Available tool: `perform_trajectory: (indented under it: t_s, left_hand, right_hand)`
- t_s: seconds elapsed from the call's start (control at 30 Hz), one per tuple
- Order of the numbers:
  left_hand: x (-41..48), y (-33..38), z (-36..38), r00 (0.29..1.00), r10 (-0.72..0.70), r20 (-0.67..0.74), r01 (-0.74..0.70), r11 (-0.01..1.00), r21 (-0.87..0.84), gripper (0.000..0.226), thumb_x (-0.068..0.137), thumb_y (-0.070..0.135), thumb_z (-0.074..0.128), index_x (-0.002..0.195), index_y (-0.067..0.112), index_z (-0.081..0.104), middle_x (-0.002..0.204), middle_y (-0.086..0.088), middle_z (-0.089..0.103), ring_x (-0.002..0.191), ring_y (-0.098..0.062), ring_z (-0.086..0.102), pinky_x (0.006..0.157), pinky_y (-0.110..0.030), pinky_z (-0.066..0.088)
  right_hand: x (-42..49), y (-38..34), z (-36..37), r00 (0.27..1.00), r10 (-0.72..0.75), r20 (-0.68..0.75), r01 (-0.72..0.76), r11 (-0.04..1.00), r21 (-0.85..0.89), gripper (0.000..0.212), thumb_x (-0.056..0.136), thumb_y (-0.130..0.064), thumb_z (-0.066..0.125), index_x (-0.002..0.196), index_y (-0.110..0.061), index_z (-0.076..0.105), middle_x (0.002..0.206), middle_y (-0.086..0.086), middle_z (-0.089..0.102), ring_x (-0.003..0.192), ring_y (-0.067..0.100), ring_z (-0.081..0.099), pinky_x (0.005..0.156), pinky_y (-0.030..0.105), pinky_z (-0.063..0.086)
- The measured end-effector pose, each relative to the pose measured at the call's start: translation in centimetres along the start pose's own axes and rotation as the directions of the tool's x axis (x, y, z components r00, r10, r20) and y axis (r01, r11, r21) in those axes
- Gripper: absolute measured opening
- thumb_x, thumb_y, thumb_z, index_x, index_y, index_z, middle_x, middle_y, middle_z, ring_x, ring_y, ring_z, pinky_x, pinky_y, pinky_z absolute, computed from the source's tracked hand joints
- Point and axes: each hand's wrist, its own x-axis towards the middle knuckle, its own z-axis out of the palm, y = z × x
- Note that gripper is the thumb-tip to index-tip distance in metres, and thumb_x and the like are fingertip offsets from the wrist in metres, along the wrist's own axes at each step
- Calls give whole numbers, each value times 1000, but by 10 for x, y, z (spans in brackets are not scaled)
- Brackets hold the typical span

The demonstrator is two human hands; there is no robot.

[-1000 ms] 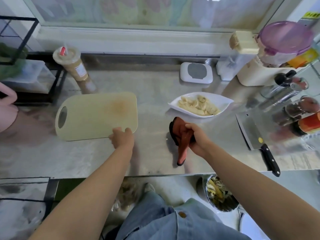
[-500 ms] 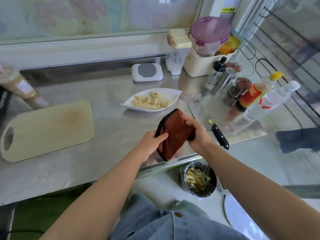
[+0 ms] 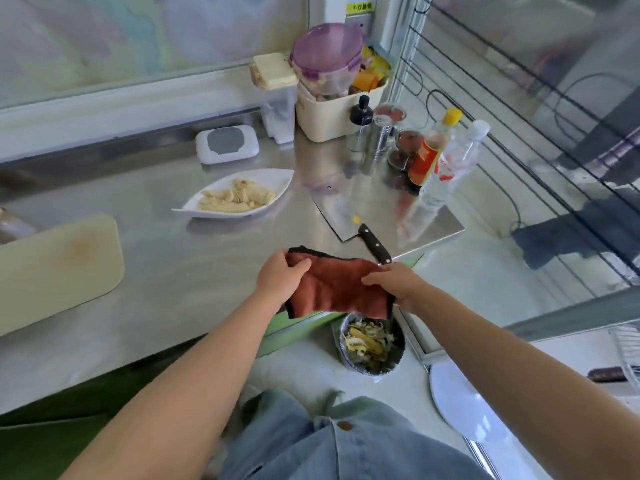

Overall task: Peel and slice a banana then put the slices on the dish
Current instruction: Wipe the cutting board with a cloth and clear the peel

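Now pinches cloth (image 3: 339, 289) spread between left hand (image 3: 280, 278) and right hand (image 3: 398, 284), seemingly over the bin (image 3: 370, 344) to shake crumbs off. Leaves slices (image 3: 235, 200) on dish (image 3: 278, 177), near knife (image 3: 343, 209), clear of the wiping.

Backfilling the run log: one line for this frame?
left hand: grips cloth | right hand: grips cloth | banana slices: on dish | cleaver: flat on counter
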Motion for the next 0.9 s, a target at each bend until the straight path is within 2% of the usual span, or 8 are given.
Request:
perform_trajectory:
  t_s: [0.1, 0.2, 0.27, 0.43, 0.57, 0.7, 0.83, 0.9]
  left_hand:
    - [-13, 16, 19, 998, -25, 57, 36, 981, -191, 58, 68, 56, 64, 107, 13, 62, 100, -8, 69, 96, -28, 65, 85, -42, 54]
    - [-29, 39, 33, 898, -5, 441, 206, 888, -411, 57, 92, 61, 41, 104, 10, 64, 91, -9, 69, 88, -28, 67, 72, -40, 57]
    - [-31, 44, 36, 856, 18, 517, 256, 853, -454, 68, 95, 62, 28, 108, 7, 67, 97, -11, 68, 89, -29, 66, 73, -41, 57]
    - [-17, 32, 38, 985, 50, 165, -20, 984, -178, 30, 93, 41, 55, 113, 19, 57, 103, -1, 60, 91, -18, 59, 75, -29, 48]
    - [-20, 27, 49, 935, -66, 348, 184, 931, -317, 26, 90, 30, 65, 107, 10, 62, 101, -9, 67, 87, -18, 63, 82, -38, 53]
    - [-19, 28, 60, 982, 41, 186, 22, 945, -327, 14, 91, 16, 64, 93, 2, 65, 78, -12, 63, 65, -20, 58, 61, -31, 52]
    - [-13, 20, 55, 979, 101, 175, -77, 988, -137, 24, 90, 22, 65, 71, 8, 65, 55, -6, 53, 46, -17, 48, 47, -24, 41]
    - [-13, 14, 49, 983, 93, 156, -81, 993, -81, 34, 90, 29, 66, 66, 6, 64, 47, -3, 49, 38, -15, 43, 45, -22, 34]
  right_hand:
    - [0, -2, 8, 996, -90, -19, 92, 990, 106, 29, 87, -17, 64, 112, -3, 62, 95, 11, 68, 84, 24, 64, 79, 38, 54]
    - [-2, 0, 14, 972, -87, 218, 16, 951, 308, 60, 79, -55, 68, 121, -13, 62, 113, 10, 69, 103, 27, 66, 91, 42, 52]
    - [-3, 3, 8, 966, -127, 224, 30, 920, 391, 48, 86, -43, 65, 121, -11, 61, 115, 13, 68, 102, 28, 67, 87, 41, 54]
    - [7, 10, -13, 997, -49, 61, 0, 778, 629, 32, 94, -15, 55, 122, 0, 57, 109, 17, 67, 93, 28, 66, 84, 39, 54]
    - [7, 9, -11, 982, -127, 140, 29, 832, 555, 37, 91, -26, 62, 121, -5, 59, 114, 15, 68, 107, 29, 65, 95, 43, 51]
    - [14, 8, -11, 994, -98, -41, 106, 906, 409, 31, 85, -20, 62, 113, -8, 61, 110, 15, 67, 94, 26, 65, 82, 38, 55]
    - [15, 17, -16, 986, -117, 121, 63, 924, 376, 44, 86, -25, 64, 128, -27, 51, 118, 4, 61, 105, 21, 60, 81, 36, 53]
    - [13, 19, -15, 959, -107, 264, 30, 960, 278, 39, 88, -22, 66, 126, -21, 55, 117, 8, 63, 99, 21, 64, 80, 35, 56]
